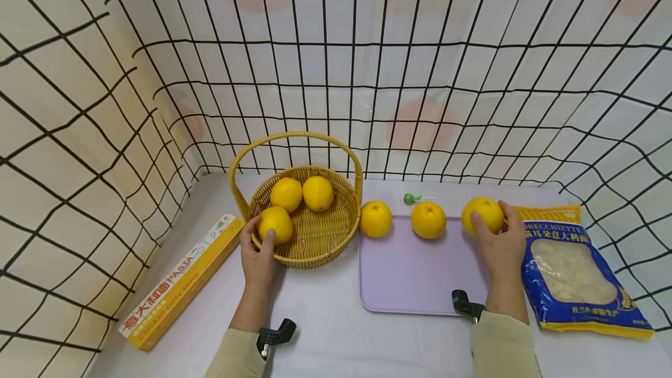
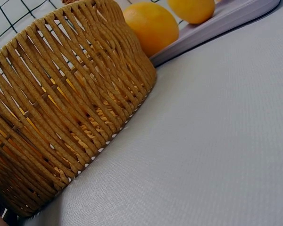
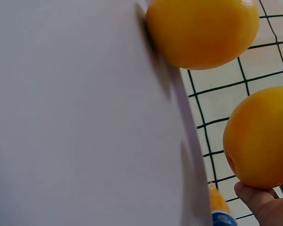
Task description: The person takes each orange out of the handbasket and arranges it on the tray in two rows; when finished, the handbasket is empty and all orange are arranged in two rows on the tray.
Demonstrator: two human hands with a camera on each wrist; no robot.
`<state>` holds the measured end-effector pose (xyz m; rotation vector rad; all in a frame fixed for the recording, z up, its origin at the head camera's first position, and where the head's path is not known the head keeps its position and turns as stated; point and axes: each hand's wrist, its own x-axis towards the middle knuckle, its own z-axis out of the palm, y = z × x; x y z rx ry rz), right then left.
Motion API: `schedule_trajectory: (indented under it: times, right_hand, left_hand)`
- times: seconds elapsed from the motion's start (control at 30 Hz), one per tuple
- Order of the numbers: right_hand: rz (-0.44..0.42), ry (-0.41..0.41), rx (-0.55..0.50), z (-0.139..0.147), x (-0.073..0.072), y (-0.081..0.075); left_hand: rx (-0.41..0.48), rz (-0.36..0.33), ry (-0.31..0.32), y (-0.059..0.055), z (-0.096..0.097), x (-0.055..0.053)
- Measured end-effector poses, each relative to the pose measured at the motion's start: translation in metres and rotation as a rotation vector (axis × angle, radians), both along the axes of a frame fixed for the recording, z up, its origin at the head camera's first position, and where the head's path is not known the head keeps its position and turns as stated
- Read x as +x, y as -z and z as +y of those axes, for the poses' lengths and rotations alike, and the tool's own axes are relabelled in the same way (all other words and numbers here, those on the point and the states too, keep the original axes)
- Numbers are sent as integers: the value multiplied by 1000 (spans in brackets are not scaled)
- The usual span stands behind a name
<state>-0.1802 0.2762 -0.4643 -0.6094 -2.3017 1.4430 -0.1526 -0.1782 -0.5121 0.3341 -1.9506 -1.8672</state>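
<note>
At the basket's left front, my left hand [image 1: 258,255] holds an orange [image 1: 276,224], thumb on its near side and fingers at its left. Two more oranges [image 1: 318,193] lie farther back in the wicker basket [image 1: 320,244]. My right hand [image 1: 501,244] grips another orange [image 1: 485,214] at the far right corner of the lilac tray [image 1: 420,284]; in the right wrist view that orange [image 3: 264,141] appears raised off the tray, with fingers beneath it. Along the tray's far edge sit two oranges, one [image 1: 375,219] beside the basket and one [image 1: 428,220] farther right.
A yellow pasta box [image 1: 184,282] lies slanted left of the basket. Right of the tray is a blue pasta bag [image 1: 577,273]. Behind the tray lies a green-wrapped lollipop [image 1: 411,198]. Black wire grid [image 1: 336,63] stands at the back and both sides.
</note>
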Motion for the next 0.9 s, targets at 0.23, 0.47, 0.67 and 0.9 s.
schedule_trajectory:
  times: [0.23, 0.47, 0.67, 0.9]
  right_hand:
    - [-62, 4, -7, 1, -3, 11]
    - [-105, -3, -27, 1, -4, 15]
    - [-122, -20, -29, 2, -6, 20]
    - [-163, -61, -11, 4, -7, 24]
  left_hand:
    - [1, 2, 3, -1, 1, 1]
    - [3, -1, 1, -4, 2, 1]
    - [3, 3, -1, -3, 1, 0]
    - [1, -5, 2, -1, 0, 0]
